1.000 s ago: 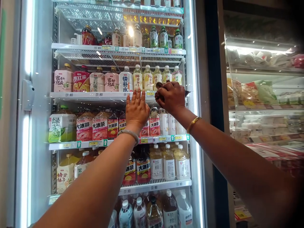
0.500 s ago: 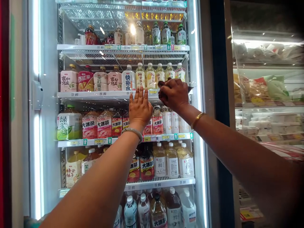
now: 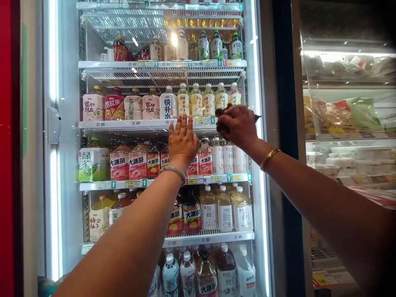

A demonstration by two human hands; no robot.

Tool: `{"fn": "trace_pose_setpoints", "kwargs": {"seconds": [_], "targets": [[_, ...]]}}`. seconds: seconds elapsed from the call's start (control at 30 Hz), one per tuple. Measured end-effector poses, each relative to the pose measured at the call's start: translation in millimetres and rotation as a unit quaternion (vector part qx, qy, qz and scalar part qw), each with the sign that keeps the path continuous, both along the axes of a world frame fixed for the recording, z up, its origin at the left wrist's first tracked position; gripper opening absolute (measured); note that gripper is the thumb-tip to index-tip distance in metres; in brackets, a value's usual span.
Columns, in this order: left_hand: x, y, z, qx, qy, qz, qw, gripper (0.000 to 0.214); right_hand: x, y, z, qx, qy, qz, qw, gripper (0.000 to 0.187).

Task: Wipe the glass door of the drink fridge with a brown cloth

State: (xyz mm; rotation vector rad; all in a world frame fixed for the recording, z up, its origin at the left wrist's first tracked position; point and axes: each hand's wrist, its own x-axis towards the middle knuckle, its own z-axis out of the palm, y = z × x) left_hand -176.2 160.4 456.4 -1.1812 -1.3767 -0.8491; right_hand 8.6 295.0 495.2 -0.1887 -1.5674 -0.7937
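A person reaches with both arms toward a lit drinks cooler (image 3: pixel 70 95) lined with bottled teas. The left hand (image 3: pixel 183 142), a gray bangle (image 3: pixel 173 170) at its wrist, lies flat with fingers extended upward, fingertips at the front edge of a white shelf (image 3: pixel 120 124); whether they touch it cannot be told. The right hand (image 3: pixel 241 126), its wrist ringed by a gold bangle (image 3: pixel 270 159), is clenched around a dark brown bundle (image 3: pixel 222 128) before the same shelf's front edge, near its right corner. Pale-yellow bottles (image 3: pixel 196 101) stand upright just above the hands, toward the shelf's right end; pink-labeled bottles (image 3: pixel 137 163) line the shelf below. Beyond the cooler's right edge, packaged goods (image 3: pixel 365 115) fill a neighboring display.
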Motion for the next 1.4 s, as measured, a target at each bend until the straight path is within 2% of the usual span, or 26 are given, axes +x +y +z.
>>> {"fn": "trace_pose_setpoints", "kwargs": {"seconds": [0.07,0.13,0.2,0.27,0.37,0.43,0.53,0.6,0.67,0.73,0.8,0.9,0.97,1.07,1.13,1.2,1.3,1.4], "targets": [[0.7,-0.2,0.5,-0.001,-0.006,-0.007,1.0,0.071,-12.5,-8.6,16.2,-0.057,0.071,-0.006,0.996,0.024],[0.7,-0.1,1.0,0.001,-0.007,-0.009,1.0,0.071,-29.0,-22.1,21.9,-0.075,0.093,-0.009,0.993,0.026],[0.3,0.0,1.4,0.002,-0.006,-0.006,1.0,0.071,-39.0,-32.6,14.3,-0.057,0.056,-0.01,0.997,0.027],[-0.2,-0.2,1.5,-0.001,-0.006,-0.005,1.0,0.071,-36.7,-33.8,-1.8,-0.013,-0.009,-0.01,1.0,0.026],[-0.4,-0.7,1.2,-0.003,-0.003,-0.005,1.0,0.071,-16.0,-19.1,-21.2,0.067,-0.102,-0.006,0.993,0.026],[0.0,-0.8,0.8,0.0,-0.003,-0.004,1.0,0.071,-3.6,-8.2,-20.0,0.091,-0.132,-0.006,0.987,0.025],[0.9,-0.7,0.3,0.003,-0.003,0.0,1.0,0.071,-7.6,-7.6,0.8,0.048,-0.056,-0.006,0.997,0.023],[1.2,-0.5,0.1,0.003,-0.003,0.003,1.0,0.071,-25.6,-18.9,14.6,-0.002,0.047,0.009,0.999,0.022],[1.0,-0.6,0.2,0.004,-0.001,0.005,1.0,0.07,-46.3,-33.8,17.9,-0.019,0.098,0.027,0.995,0.023],[0.6,-0.8,0.3,0.005,0.0,0.008,1.0,0.069,-59.0,-44.9,7.8,0.002,0.072,0.027,0.997,0.023],[0.1,-1.0,0.4,0.003,-0.001,0.012,1.0,0.068,-57.5,-46.6,-11.5,0.036,0.008,0.016,0.999,0.023],[-0.4,-0.5,0.3,0.001,0.001,0.02,1.0,0.068,-31.0,-30.5,-38.5,0.093,-0.082,0.011,0.992,0.024],[-0.8,0.5,0.2,0.003,0.005,0.019,1.0,0.069,-7.8,-14.5,-43.5,0.114,-0.127,0.006,0.985,0.025],[-1.5,2.1,0.0,0.007,0.005,0.003,1.0,0.071,11.0,0.4,-27.3,0.051,-0.084,-0.009,0.995,0.024],[-1.8,2.7,-0.1,0.009,0.001,-0.006,1.0,0.071,4.9,-1.7,-9.1,-0.03,0.012,-0.006,0.999,0.025],[-1.8,2.9,-0.2,0.009,-0.001,-0.005,1.0,0.071,-12.5,-12.2,4.9,-0.082,0.085,0.002,0.993,0.028],[-1.7,2.9,0.0,0.008,0.002,0.012,1.0,0.071,-38.1,-31.1,4.8,-0.073,0.089,0.003,0.993,0.028],[-2.0,3.0,0.5,0.008,0.002,0.019,1.0,0.07,-38.8,-34.3,-18.9,0.011,0.004,0.005,1.0,0.027]]}}
